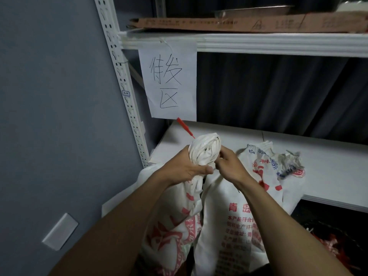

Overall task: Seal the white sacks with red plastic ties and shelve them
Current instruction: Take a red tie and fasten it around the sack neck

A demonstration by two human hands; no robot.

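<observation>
A white sack (175,222) with red print stands in front of me, its mouth gathered into a twisted bunch (205,150). My left hand (183,168) grips the neck just under the bunch. My right hand (229,166) pinches at the neck from the right side. A red plastic tie (185,127) sticks up and to the left from behind the bunch. A second white sack (229,226) with red lettering stands right of it. Another sack (268,172) with red and blue print lies on the white shelf (328,166).
The white metal shelf upright (127,92) rises at the left beside a grey wall. A paper sign (169,82) with handwritten characters hangs from the upper shelf (278,43), which carries flat cardboard (239,22). Red material (338,246) lies low on the right under the shelf.
</observation>
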